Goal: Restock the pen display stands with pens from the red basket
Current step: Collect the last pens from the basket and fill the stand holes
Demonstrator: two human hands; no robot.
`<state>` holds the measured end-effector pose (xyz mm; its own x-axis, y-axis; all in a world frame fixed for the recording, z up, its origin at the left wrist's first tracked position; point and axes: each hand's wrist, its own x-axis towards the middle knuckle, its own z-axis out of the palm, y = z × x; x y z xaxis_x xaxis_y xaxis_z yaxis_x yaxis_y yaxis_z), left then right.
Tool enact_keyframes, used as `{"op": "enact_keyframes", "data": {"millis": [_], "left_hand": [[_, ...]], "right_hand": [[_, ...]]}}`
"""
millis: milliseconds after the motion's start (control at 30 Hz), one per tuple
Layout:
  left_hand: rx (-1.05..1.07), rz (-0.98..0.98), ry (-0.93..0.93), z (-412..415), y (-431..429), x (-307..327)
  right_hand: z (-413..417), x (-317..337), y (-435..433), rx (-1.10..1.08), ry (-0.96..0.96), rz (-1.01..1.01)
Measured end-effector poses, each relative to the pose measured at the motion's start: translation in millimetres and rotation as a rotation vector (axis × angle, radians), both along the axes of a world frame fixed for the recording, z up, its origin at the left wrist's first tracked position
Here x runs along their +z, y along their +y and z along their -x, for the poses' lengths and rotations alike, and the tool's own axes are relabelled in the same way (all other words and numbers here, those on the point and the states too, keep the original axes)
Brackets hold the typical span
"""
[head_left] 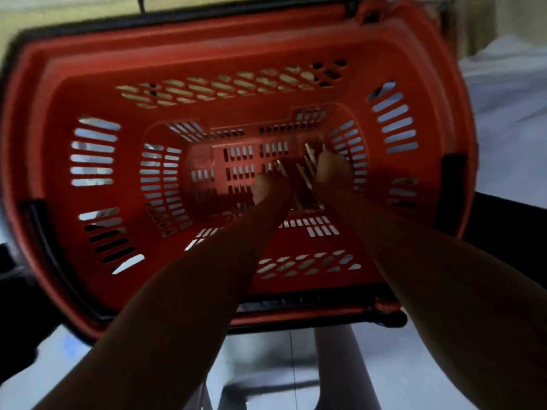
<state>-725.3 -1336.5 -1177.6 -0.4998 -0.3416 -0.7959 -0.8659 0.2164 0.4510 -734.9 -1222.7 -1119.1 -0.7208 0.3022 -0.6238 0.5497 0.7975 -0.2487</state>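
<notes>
I look straight down into the deep red basket (88,69), which fills most of the view. Both my arms reach to its bottom. My left hand (265,186) is low in the middle of the floor, fingers curled near a thin pen. My right hand (333,170) is just to the right, closed around several light-coloured pens (307,165) that stick up and away from it. The picture is blurred, so the fingers are hard to make out. No pen display stand is in view.
The basket has slotted walls and black handles folded down along its rim (44,232). Under it shows a pale floor (399,365). A dark surface (509,220) lies at the right edge.
</notes>
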Motion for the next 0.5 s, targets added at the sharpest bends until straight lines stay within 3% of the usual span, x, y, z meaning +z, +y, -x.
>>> {"op": "enact_keyframes", "data": {"millis": [133,300,400,500], "left_hand": [[-0.073,0.026,0.021,18,-30,25],[-0.116,-0.01,0.125,39,-71,64],[-0.143,0.006,0.271,39,-77,168],[-0.138,-0.103,0.388,28,-80,244]], "right_hand": [[1,21,-1,0.018,0.059,0.034],[4,100,-11,0.056,0.185,0.033],[-2,165,-18,0.032,0.271,0.06],[-11,226,-24,-0.032,0.455,0.173]]}}
